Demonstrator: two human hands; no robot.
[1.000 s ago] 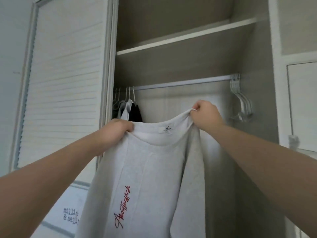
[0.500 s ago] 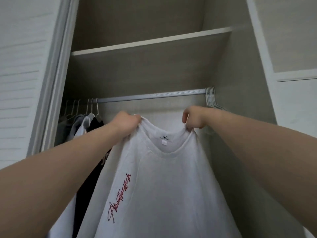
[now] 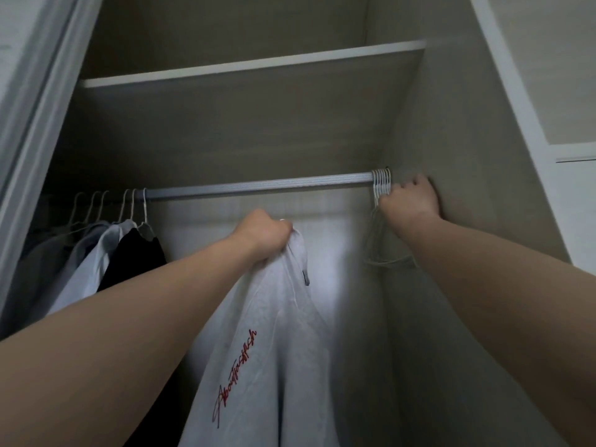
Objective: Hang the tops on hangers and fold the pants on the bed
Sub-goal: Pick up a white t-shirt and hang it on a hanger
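A light grey top (image 3: pixel 271 343) with red script lettering hangs bunched from my left hand (image 3: pixel 264 235), which grips it by the neck below the closet rail (image 3: pixel 258 186). My right hand (image 3: pixel 408 198) is up at the rail's right end, fingers curled round the necks of several white empty hangers (image 3: pixel 381 179) bunched against the wardrobe's side wall. The hangers' lower parts show dimly behind my right wrist.
At the rail's left end hang several clothes on hangers, among them a black top (image 3: pixel 135 256) and a white one (image 3: pixel 93 262). A shelf (image 3: pixel 251 67) runs above the rail. The sliding door frame (image 3: pixel 35 101) stands at the left.
My right hand has let go of the grey top and gone up right to the empty hangers. The top now hangs from my left hand alone, and the view has moved closer to the wardrobe.
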